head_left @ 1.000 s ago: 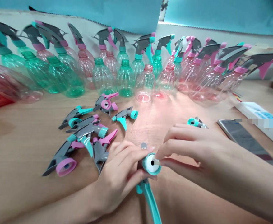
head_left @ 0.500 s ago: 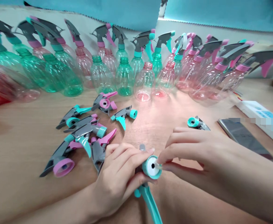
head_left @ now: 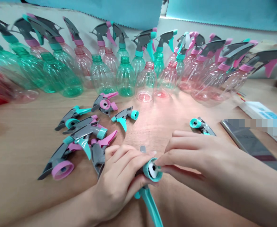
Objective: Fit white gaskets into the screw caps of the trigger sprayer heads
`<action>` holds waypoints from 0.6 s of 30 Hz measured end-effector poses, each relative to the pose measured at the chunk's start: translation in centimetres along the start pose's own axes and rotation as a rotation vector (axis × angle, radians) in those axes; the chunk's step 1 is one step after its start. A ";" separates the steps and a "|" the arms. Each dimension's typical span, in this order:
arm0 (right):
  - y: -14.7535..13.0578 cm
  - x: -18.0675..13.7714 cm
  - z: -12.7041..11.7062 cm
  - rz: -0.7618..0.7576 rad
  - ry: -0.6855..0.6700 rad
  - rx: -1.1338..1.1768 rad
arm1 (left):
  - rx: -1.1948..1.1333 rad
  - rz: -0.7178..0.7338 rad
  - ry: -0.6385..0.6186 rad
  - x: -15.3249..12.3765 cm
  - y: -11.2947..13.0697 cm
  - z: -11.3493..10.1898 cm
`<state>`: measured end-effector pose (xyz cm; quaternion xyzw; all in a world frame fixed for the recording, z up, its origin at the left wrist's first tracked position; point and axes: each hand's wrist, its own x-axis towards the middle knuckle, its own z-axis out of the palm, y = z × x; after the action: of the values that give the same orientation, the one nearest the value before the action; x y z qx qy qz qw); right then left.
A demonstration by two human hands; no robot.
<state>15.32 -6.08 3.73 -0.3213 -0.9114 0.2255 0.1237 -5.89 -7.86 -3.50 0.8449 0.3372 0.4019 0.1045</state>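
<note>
My left grip [head_left: 119, 179] is clenched around the grey body of a spray head [head_left: 152, 171]. I hold it low in the middle of the view, just above the wooden surface [head_left: 15, 142]. Its teal collar tilts up toward me and its teal trigger points down toward 6 o'clock.

My right grip [head_left: 195, 157] comes in from 3 o'clock. Thumb and forefinger are pinched on a small pale piece [head_left: 156, 168] right at the mouth of that collar, against the white insert inside. It is too small for me to tell what the piece is.

At 10 o'clock from the held head lies a pile of loose heads [head_left: 81, 135], grey with teal or pink parts, touching one another. A single teal-collared head [head_left: 200, 124] lies at 1 o'clock, just beyond my right knuckles.

Along 12 o'clock stands a row of green and pink bottles [head_left: 126, 75], some capped and some open. A dark phone [head_left: 247, 138] lies flat at 3 o'clock, with a white box [head_left: 256, 110] near it.
</note>
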 end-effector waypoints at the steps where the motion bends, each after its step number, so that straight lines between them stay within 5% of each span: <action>1: -0.1 0.0 0.1 -0.004 0.005 -0.009 | 0.003 -0.003 -0.003 0.0 0.0 0.0; 9: -0.9 1.1 1.1 -0.062 0.173 -0.111 | 0.007 0.054 -0.020 -0.1 0.0 0.1; 18: -0.3 0.6 0.1 0.017 0.066 -0.101 | -0.011 0.014 -0.029 0.2 0.1 0.0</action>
<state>14.69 -5.96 3.88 -0.3424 -0.9142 0.1693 0.1352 -5.75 -7.77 -3.38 0.8523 0.3277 0.3922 0.1111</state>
